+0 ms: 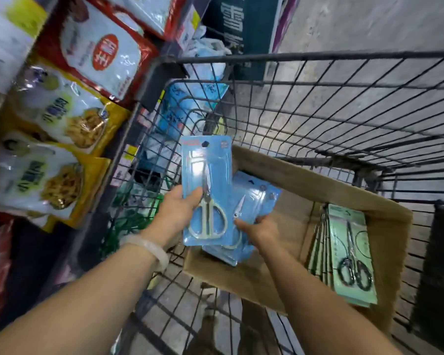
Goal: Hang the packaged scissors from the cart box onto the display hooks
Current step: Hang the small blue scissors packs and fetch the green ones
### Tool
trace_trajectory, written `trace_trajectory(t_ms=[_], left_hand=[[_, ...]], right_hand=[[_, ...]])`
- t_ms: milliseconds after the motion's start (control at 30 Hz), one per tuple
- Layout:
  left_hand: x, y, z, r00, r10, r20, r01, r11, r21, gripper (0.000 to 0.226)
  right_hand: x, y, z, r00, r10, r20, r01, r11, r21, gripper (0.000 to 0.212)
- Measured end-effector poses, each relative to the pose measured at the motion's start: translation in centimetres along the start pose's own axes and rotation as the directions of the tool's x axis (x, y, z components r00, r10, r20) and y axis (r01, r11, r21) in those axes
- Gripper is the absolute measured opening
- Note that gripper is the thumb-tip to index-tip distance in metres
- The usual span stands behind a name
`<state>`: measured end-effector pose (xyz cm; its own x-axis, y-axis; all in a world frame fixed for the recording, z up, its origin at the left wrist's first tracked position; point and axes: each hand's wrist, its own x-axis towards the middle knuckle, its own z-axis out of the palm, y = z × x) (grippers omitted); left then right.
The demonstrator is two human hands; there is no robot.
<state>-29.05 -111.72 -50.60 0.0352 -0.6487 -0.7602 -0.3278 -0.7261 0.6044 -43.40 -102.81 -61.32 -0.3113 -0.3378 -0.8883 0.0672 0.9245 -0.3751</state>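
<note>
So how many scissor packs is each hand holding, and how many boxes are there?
Blue card scissors pack held up by left hand: 1
Blue pack stack gripped by right hand: several, count unclear
Brown cardboard box: 1
Total sure: 2

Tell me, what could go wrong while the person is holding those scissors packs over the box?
1. The left hand pinches one blue scissors pack only by its edge, so it might slip and fall back into the cardboard box.
2. The right hand grips a loose stack of blue packs; some could slide out.
3. The green packs lean against the box wall and could topple if bumped.
</note>
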Motion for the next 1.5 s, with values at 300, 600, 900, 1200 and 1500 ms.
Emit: trace_trajectory(t_ms=[300, 600, 900, 1200, 1500], left_hand=[[-2.1, 0.3, -0.4, 0.999, -0.029, -0.038, 0.028, 0.999, -0.031, 0.025], [-7.7, 1.8, -0.7, 0.998, -0.023, -0.051, 0.012, 0.977, -0.214, 0.022], [-16.9, 3.0, -5.6, 0.987, 0.077, -0.143, -0.124, 0.924, -0.361, 0.02], [-31.0, -7.2, -17.2, 0.896, 0.106, -0.43, -0.364, 0.729, -0.579, 0.006], [-48.4, -26.9, -27.3, 0.691, -0.125, -0.711, -0.548, 0.551, -0.629, 0.008]], right_hand=[[-0.9, 0.0, -1.8, 0.998, 0.058, 0.022, -0.062, 0.962, 0.264, 0.02], [-9.8, -0.3, -7.7, 0.965, -0.169, 0.203, 0.104, 0.95, 0.295, 0.018], [-20.8, -9.0, -6.9, 0.8, -0.511, 0.314, 0.461, 0.859, 0.224, 0.01], [-34.7, -5.3, 4.1, 0.551, -0.579, 0.602, 0.676, 0.732, 0.085, 0.008], [-50.0, 10.0, 19.0, 0.281, -0.425, 0.86, 0.804, 0.594, 0.03, 0.013]])
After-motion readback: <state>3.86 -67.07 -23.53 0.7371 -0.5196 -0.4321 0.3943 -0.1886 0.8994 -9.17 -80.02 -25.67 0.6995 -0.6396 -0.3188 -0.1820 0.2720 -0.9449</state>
